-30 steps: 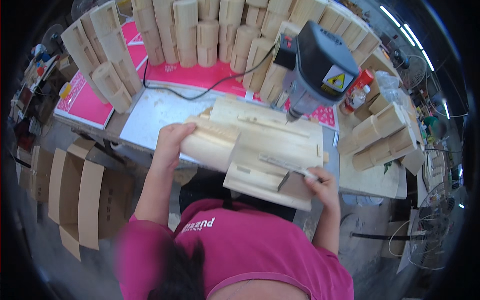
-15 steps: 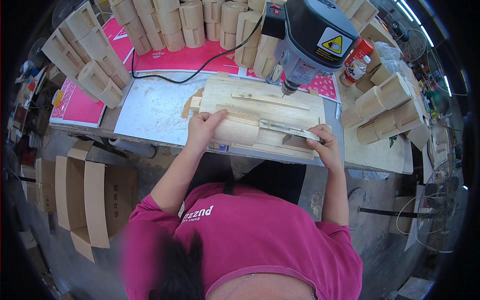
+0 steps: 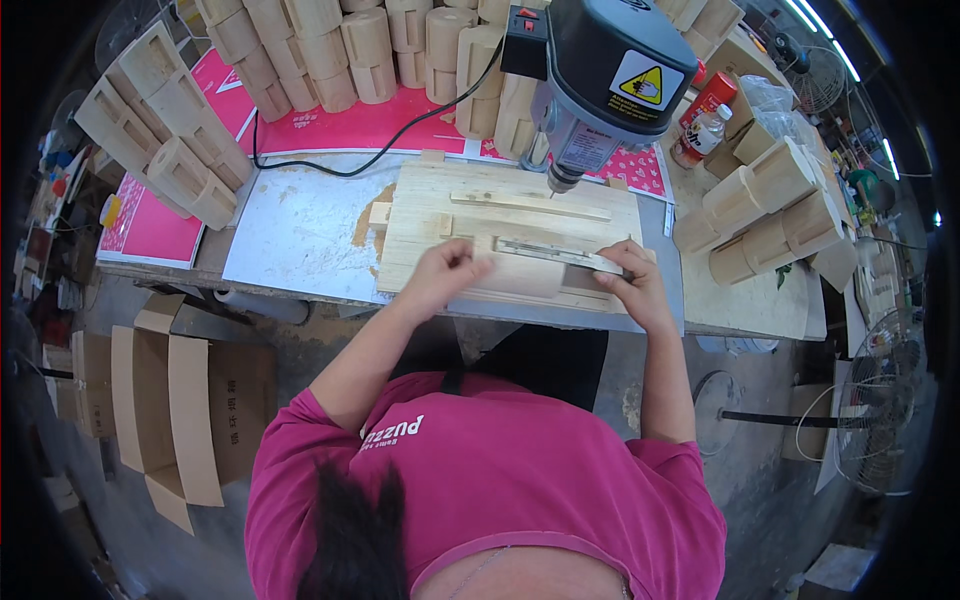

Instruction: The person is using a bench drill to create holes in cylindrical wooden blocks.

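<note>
A pale wooden cylinder [image 3: 525,275] lies sideways on a wooden board jig [image 3: 415,215]. My left hand [image 3: 445,278] is at its left end, fingers curled and thumb against the wood. Along the cylinder's upper side runs a narrow pale slotted strip [image 3: 545,252]. My right hand [image 3: 635,285] pinches the strip's right end between thumb and fingers. Behind the cylinder, a thin wooden rail [image 3: 530,206] and a small wood block [image 3: 445,224] sit on the board. Above the board hangs the chuck of a bench drill press [image 3: 566,178], apart from the cylinder.
Stacks of grooved wooden cylinders [image 3: 370,65] line the back, with more at left [image 3: 190,180] and right [image 3: 780,225]. A black cable [image 3: 390,140] crosses the table behind the board. A bottle [image 3: 700,138] stands back right. An open cardboard box [image 3: 190,420] is on the floor at left.
The cylinder has shifted right along the board, my left hand moving right with it and now at its end. My right hand stays on the strip. The whole view has shifted slightly.
</note>
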The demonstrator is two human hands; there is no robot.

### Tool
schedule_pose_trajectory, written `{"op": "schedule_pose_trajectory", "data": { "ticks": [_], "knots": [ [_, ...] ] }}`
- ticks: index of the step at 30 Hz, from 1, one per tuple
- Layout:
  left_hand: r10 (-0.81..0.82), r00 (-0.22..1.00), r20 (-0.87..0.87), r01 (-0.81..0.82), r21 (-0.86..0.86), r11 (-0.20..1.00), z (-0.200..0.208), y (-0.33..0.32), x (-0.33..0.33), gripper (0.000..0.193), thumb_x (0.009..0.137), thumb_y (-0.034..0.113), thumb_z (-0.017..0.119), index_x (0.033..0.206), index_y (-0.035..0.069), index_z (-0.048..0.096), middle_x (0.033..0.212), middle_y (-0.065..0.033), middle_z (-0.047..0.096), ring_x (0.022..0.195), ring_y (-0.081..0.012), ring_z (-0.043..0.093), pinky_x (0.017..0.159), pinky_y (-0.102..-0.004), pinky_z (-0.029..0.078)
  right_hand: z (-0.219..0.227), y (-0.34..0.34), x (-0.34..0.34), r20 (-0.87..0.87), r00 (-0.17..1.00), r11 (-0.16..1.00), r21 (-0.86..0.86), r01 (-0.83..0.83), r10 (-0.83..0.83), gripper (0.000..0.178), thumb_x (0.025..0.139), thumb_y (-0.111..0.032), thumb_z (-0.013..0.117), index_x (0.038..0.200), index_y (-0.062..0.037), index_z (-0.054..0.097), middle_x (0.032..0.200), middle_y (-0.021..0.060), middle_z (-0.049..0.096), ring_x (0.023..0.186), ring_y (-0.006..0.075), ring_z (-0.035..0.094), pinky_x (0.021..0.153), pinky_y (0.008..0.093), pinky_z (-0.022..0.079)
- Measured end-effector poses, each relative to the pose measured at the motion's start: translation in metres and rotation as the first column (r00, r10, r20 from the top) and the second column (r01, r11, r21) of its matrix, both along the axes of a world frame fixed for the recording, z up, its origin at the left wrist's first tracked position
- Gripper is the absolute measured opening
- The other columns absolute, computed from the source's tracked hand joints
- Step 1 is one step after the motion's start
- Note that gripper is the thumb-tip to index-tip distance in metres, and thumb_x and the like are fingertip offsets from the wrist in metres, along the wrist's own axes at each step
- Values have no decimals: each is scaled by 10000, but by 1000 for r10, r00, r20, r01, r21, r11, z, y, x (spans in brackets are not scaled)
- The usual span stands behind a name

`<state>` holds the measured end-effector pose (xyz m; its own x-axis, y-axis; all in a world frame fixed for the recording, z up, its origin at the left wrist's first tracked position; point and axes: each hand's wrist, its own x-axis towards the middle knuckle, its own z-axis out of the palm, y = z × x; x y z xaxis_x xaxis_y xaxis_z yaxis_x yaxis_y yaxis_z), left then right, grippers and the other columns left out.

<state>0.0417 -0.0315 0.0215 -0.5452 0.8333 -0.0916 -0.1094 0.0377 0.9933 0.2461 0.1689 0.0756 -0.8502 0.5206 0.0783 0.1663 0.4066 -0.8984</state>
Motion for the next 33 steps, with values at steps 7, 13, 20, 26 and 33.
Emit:
{"op": "schedule_pose_trajectory", "data": {
  "ticks": [7,13,20,26,33],
  "knots": [
    [-29,593,-804,5,-32,999,-6,-12,-1,530,564,233,786,1028,76,584,955,-105,513,897,-261,509,783,-366,395,-22,6,5,-131,984,776,606,174,-118,520,581,-129,774,1051,-69,561,1000,123,468,933,267,473,746,334,404],
    [-8,520,-854,-43,-36,998,-19,1,-4,536,568,261,756,1066,167,583,868,-2,576,910,-214,494,823,-399,271,-15,-5,9,254,867,879,342,333,-428,558,619,-290,778,1072,-93,518,690,85,521,650,270,525,604,347,428],
    [-72,546,-835,-108,-155,982,-10,38,-21,488,600,288,735,1039,142,580,869,-27,567,905,-222,499,816,-400,267,-21,36,-21,189,852,755,582,302,-487,563,669,-361,735,1089,-100,467,628,124,571,623,309,588,568,391,436],
    [-20,488,-873,-62,-58,996,-24,29,-35,459,610,270,729,1011,108,574,863,-43,560,907,-230,500,812,-399,266,-24,34,-33,258,872,787,583,204,-417,535,694,-307,718,1104,-94,449,684,171,593,681,355,596,596,417,440],
    [44,504,-862,21,64,998,-25,28,-44,492,617,250,728,1051,93,560,829,-44,535,863,-229,506,825,-384,283,-15,29,-39,214,906,776,608,168,-364,570,723,-268,693,1189,-93,417,698,167,592,687,355,592,601,416,437]
  ]
}}
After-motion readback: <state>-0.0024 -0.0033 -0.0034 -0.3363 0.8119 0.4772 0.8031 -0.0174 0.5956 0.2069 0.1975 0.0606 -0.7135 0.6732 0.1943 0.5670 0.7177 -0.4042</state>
